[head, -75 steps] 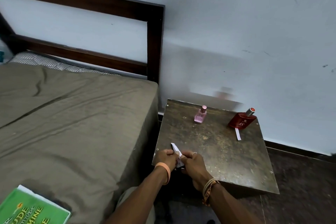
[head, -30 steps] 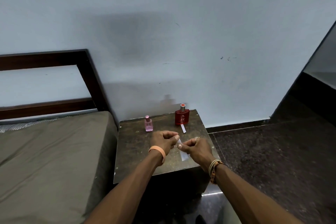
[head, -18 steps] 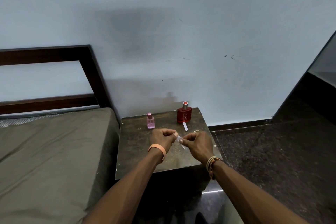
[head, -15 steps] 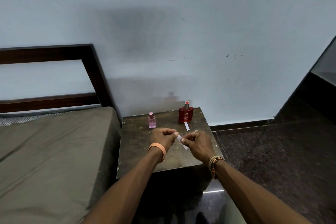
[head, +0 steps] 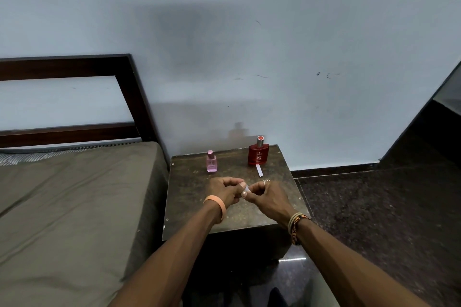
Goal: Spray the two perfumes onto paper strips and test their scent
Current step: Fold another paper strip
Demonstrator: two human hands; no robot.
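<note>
A small pink perfume bottle (head: 211, 161) stands upright at the back left of the dark bedside table (head: 274, 209). At the back right stands a larger red perfume bottle (head: 258, 153) with a silver cap. One white paper strip (head: 259, 171) lies flat in front of the red bottle. Above the table's middle, my left hand (head: 225, 190) and my right hand (head: 268, 195) are close together, and both pinch a small white paper piece (head: 246, 189) between thumb and fingers. Most of that paper is hidden by my fingers.
A bed (head: 74, 207) with an olive sheet and a dark wooden headboard (head: 132, 92) lies against the table's left side. The pale wall (head: 274, 57) rises right behind the bottles. Dark stone floor (head: 374, 219) stretches to the right of the table.
The view swung right, away from the bed. My hands rose from the table's front edge to over its middle and closed in on the paper, so less of it shows.
</note>
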